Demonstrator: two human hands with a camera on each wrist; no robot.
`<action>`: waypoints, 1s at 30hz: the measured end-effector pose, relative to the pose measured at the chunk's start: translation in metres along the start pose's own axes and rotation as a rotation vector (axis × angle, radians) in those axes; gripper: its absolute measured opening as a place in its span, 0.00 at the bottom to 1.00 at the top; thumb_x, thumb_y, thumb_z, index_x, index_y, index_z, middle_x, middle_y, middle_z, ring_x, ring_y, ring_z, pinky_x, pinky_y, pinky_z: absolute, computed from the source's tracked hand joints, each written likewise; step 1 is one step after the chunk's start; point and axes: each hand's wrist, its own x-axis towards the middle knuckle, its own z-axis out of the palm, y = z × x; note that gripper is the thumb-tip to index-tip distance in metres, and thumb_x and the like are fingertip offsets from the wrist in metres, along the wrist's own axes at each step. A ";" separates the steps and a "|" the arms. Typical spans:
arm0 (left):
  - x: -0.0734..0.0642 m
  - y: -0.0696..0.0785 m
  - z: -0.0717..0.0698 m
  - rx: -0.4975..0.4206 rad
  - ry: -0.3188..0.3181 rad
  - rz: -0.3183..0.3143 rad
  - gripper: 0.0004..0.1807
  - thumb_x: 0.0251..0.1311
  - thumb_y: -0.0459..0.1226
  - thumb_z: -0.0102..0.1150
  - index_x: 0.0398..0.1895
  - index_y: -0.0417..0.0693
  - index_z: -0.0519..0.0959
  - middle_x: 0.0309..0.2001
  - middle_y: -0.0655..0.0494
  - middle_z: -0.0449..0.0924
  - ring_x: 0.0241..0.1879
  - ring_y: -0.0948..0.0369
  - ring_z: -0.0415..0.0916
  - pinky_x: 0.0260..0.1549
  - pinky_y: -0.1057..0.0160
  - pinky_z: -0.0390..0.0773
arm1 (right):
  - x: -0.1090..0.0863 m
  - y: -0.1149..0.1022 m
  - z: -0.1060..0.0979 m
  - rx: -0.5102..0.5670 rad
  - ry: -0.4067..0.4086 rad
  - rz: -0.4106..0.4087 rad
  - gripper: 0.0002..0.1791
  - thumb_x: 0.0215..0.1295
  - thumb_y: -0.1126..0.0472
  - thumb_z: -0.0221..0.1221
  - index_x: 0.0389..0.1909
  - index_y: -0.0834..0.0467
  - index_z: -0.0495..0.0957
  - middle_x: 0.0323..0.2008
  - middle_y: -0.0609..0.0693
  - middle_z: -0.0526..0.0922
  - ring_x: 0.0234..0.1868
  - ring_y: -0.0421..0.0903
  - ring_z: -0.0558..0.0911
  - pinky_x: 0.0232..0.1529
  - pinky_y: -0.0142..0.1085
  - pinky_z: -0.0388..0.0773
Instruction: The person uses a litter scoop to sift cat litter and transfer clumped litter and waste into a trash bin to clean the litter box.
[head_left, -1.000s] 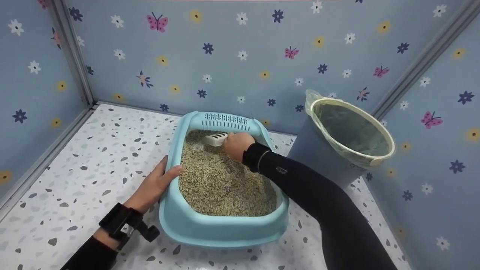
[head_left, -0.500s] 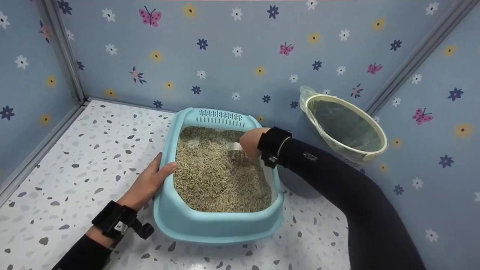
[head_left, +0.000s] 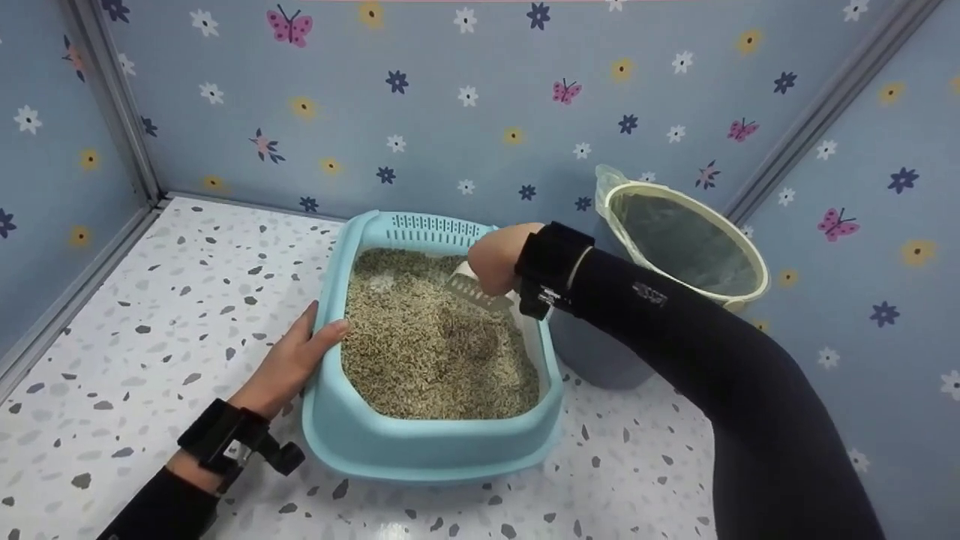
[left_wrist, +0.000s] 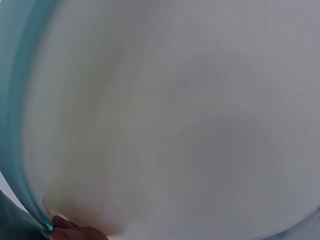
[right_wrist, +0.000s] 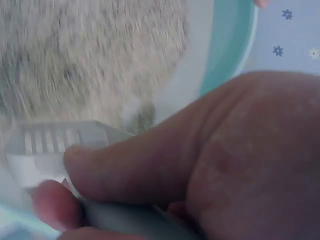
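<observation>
A light blue litter box [head_left: 431, 450] stands on the speckled floor, filled with tan granular litter [head_left: 397, 337]. My left hand [head_left: 289, 360] grips its left wall, thumb over the rim and the other fingers outside. In the left wrist view, the box's pale wall [left_wrist: 175, 125] fills the picture, with fingertips [left_wrist: 75, 232] at the lower left. Near the back right of the box, my right hand [head_left: 501, 259] holds a slotted litter scoop [head_left: 474, 291], tilted over the litter. The right wrist view shows the thumb [right_wrist: 115, 167] lying along the scoop; part of its handle is hidden.
A grey bin [head_left: 600, 345] with a cream rim [head_left: 754, 259] and a clear liner stands right of the box. Flower-patterned wall panels [head_left: 450, 112] rise behind and on both sides. White terrazzo-look floor [head_left: 187, 300] extends to the left.
The scoop has moved right from the back of the box and now sits tilted above the litter. A darker disturbed patch shows in the litter. My left hand keeps its grip.
</observation>
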 end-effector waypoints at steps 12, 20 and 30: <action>-0.001 0.000 0.001 -0.016 -0.014 -0.005 0.47 0.86 0.53 0.52 0.94 0.54 0.39 0.89 0.39 0.44 0.79 0.44 0.56 0.76 0.43 0.59 | 0.030 -0.015 0.006 -0.447 0.296 0.291 0.15 0.87 0.56 0.57 0.33 0.52 0.73 0.26 0.45 0.61 0.25 0.42 0.56 0.26 0.38 0.55; 0.001 -0.002 0.005 -0.013 -0.008 0.005 0.47 0.85 0.51 0.54 0.94 0.55 0.41 0.86 0.36 0.51 0.75 0.42 0.66 0.72 0.44 0.67 | 0.064 -0.012 0.023 -0.506 0.227 0.399 0.25 0.87 0.56 0.52 0.26 0.49 0.55 0.23 0.45 0.51 0.21 0.43 0.48 0.21 0.39 0.50; 0.001 -0.001 0.001 -0.005 0.008 0.028 0.47 0.84 0.51 0.55 0.94 0.54 0.43 0.85 0.35 0.54 0.73 0.42 0.66 0.74 0.42 0.65 | 0.072 0.007 0.015 -0.456 0.262 0.203 0.23 0.77 0.48 0.64 0.26 0.48 0.62 0.24 0.44 0.62 0.25 0.44 0.60 0.27 0.41 0.63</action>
